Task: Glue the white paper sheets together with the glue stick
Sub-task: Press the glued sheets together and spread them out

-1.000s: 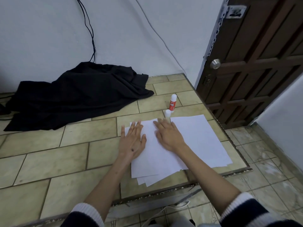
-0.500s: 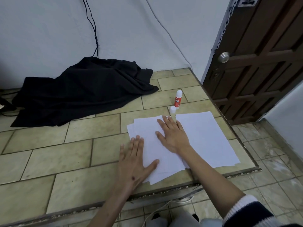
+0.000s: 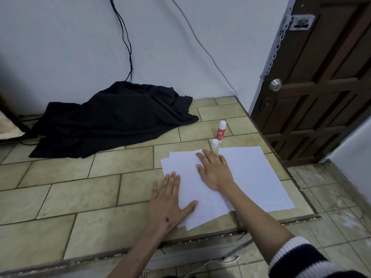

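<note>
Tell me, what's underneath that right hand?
The right hand lies flat on the stacked white paper sheets, whose offset edges peek out. Any glue between them is hidden; the tiled table lies beneath.

1. the white paper sheets (image 3: pixel 249 173) were thin, matt and smooth.
2. the glue stick (image 3: pixel 221 131) was glossy plastic, white with a red label.
3. the table (image 3: pixel 76 197) was faced with worn, dull beige tiles, its front edge chipped and rough.
4. the black cloth (image 3: pixel 112 121) lay soft, matt and creased.
5. the door (image 3: pixel 325 81) was dark panelled wood with a shiny metal knob (image 3: pixel 275 84).
</note>
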